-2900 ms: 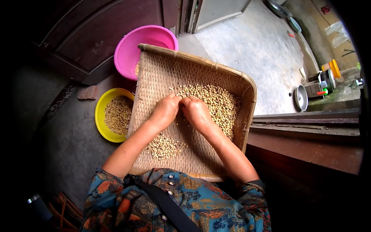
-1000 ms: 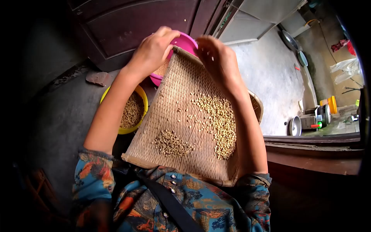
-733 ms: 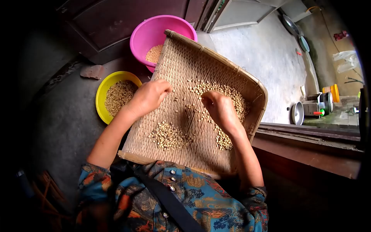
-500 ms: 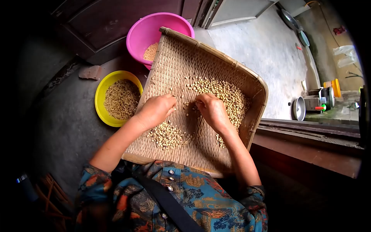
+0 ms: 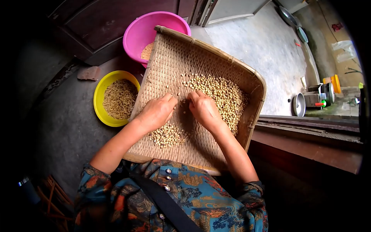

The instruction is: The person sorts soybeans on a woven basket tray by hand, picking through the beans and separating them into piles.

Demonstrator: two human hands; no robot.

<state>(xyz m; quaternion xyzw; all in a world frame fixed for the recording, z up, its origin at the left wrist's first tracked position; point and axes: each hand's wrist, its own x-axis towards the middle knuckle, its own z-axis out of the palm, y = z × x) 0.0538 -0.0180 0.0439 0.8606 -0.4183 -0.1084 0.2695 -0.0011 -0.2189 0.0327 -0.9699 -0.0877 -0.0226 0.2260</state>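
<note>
A woven tray (image 5: 174, 58) with a raised rim lies across my lap. The larger pile of pale beans (image 5: 228, 96) fills its right side, and a smaller pile (image 5: 167, 135) lies near me at the left. My left hand (image 5: 159, 110) is over the tray above the small pile, fingers pinched together; what they hold is hidden. Close to its right, my right hand (image 5: 203, 108) has curled fingers at the left edge of the large pile, their contents too small to make out. A few loose beans are scattered between and beyond the hands.
Left of the tray stands a yellow bowl (image 5: 97, 101) of brownish grains. Behind the tray's far left corner is a pink basin (image 5: 133, 36) with light grains. A brick piece (image 5: 88, 73) lies on the floor. At the right are a wooden sill (image 5: 309, 149) and a metal bowl (image 5: 298, 104).
Both hands have come down from over the pink basin to the middle of the tray and closer together. Since the last moment they have shifted slightly, along with the whole view.
</note>
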